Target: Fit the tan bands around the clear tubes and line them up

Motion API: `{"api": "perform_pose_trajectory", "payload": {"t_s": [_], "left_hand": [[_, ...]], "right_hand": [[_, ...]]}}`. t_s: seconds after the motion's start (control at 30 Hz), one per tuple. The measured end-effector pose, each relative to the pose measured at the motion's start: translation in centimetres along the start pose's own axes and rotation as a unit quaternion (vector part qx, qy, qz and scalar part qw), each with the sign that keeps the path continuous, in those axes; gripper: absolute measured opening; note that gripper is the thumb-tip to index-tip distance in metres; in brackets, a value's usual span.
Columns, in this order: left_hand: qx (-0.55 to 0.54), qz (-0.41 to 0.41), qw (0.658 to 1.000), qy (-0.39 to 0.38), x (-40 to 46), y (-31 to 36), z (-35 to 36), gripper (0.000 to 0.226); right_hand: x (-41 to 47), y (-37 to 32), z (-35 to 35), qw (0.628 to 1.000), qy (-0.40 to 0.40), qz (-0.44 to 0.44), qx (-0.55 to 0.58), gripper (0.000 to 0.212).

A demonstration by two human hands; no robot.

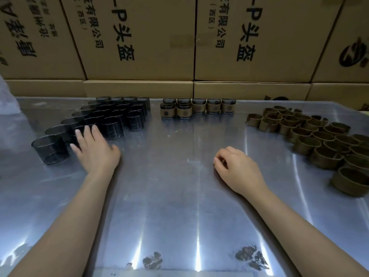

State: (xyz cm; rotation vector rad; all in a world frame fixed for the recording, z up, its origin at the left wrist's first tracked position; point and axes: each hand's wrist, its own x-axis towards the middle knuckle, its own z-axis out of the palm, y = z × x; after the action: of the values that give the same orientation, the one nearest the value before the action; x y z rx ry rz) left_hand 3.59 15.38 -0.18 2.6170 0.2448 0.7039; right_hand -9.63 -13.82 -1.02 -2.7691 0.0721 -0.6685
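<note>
Both my forearms stretch out over the table. My right hand rests knuckles-up, fingers loosely curled, holding nothing. My left hand reaches with straight fingers touching the nearest tubes at far left. Loose bands lie clustered at right. Beyond, banded tubes stand lined up before the boxes.

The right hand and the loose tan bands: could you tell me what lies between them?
Only bare table, in the head view, between the right hand and the tan bands.
</note>
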Motion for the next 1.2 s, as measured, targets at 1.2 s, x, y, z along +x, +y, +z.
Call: {"api": "perform_pose_trajectory", "payload": {"t_s": [1.2], "left_hand": [[-0.381, 0.334, 0.849, -0.147, -11.1, 14.4, 2.1, 0.052]], "right_hand": [[1.5, 1.5, 0.2, 0.944, -0.007, 0.068, 0.323, 0.046]]}}
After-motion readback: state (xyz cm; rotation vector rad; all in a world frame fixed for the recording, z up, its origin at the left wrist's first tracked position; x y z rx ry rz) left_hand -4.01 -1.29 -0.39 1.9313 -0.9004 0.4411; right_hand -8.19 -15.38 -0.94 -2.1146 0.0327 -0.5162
